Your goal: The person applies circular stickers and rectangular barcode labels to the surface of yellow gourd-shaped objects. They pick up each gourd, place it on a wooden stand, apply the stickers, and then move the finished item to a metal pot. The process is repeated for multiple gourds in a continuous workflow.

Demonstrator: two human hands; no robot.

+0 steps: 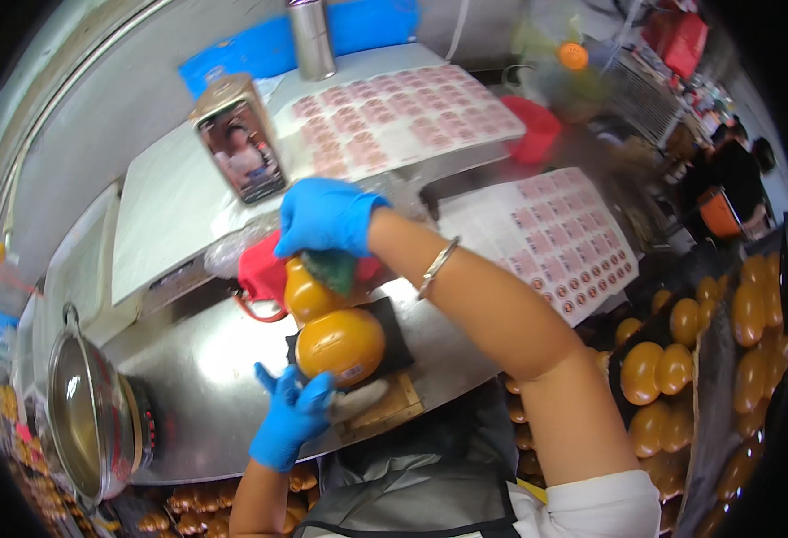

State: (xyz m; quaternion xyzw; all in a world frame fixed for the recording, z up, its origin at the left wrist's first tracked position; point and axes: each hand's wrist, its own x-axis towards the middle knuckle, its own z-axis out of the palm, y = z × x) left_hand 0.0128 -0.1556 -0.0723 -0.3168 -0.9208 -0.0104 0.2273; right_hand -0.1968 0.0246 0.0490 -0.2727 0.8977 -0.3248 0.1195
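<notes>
A glossy golden-orange gourd point(331, 342), with a small upper bulb and a larger lower one, rests over a black pad point(394, 332) on the metal worktop. My right hand point(326, 218), in a blue glove, bends its fingers down over the gourd's upper end. Under its palm, beside the gourd's neck, is a dark green soft-looking piece point(333, 272), partly covered. My blue-gloved left hand point(291, 417) is at the gourd's base, fingers apart, one touching it. A pale grey rounded thing point(358, 402) lies against that hand; its kind is unclear.
A wooden frame point(392, 412) sits at the near edge. Left is a pot of liquid point(80, 417); behind the gourd, a red bag point(261, 269). A propped phone point(243, 151), sticker sheets point(555, 233) and a steel flask point(311, 40) stand farther back. Many gourds point(654, 372) fill trays at right.
</notes>
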